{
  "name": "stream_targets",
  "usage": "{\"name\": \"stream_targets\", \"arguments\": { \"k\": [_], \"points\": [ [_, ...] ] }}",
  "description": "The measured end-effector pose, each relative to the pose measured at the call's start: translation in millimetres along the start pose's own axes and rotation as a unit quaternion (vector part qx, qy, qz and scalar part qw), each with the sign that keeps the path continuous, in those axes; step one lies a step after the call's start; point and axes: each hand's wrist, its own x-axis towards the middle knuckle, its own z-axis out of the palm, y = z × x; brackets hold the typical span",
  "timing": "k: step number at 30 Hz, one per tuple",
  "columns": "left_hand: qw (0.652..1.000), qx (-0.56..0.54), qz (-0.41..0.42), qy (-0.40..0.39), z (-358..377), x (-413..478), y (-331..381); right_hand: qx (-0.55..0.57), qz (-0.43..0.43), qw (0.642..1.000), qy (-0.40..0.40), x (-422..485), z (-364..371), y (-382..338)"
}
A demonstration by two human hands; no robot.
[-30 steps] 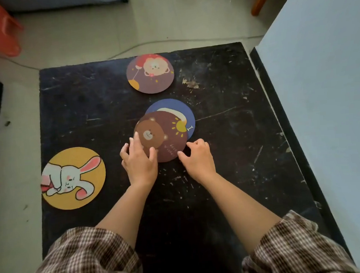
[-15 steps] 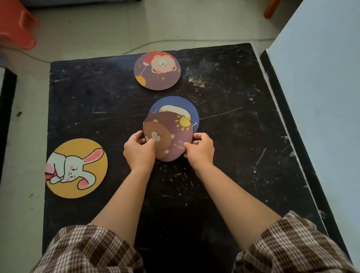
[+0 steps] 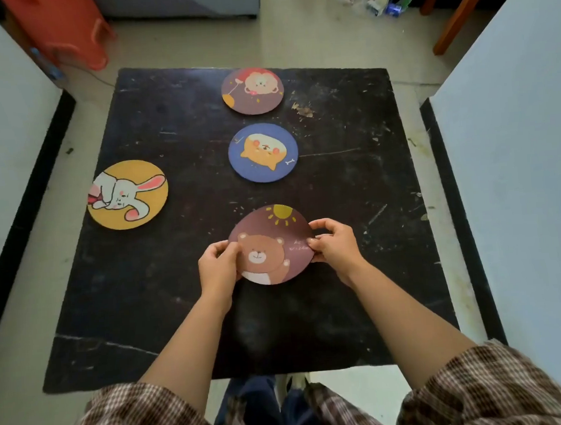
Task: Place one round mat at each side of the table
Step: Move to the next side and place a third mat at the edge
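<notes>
Head view: both hands' fingers [image 3: 311, 241] pinch bear mat [image 3: 276, 242] edges above black table [image 3: 178, 286]

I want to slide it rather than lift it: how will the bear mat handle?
The bear mat looks thin and stiff, staying flat between left hand and right hand. Probably light. It lies flat, so rolling seems unlikely.

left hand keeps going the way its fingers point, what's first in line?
Left hand points rightward across the bear mat it grips; past that, likely the right hand on the opposite rim.
</notes>
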Motion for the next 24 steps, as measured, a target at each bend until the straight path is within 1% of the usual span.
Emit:
{"name": "stream_targets", "arguments": {
  "k": [6, 11, 16, 24],
  "points": [
    [0.999, 0.027, 0.020, 0.024, -11.6, -47.7, -54.1, -0.042, 0.001, 0.999, -0.022, -33.6, -21.3, 41.7],
    [0.997, 0.060, 0.024, 0.033, -21.8, -71.7, -79.7, -0.070, 0.005, 0.997, -0.009, -45.6, -21.7, 65.9],
    [0.994, 0.107, 0.022, 0.023, -37.2, -79.6, -94.4, -0.095, 0.013, 0.995, 0.030, -48.5, -15.8, 80.7],
    [0.985, 0.167, 0.033, 0.012, -49.2, -83.1, -100.9, -0.127, 0.018, 0.991, 0.042, -51.4, -6.9, 97.7]
  ]
}}
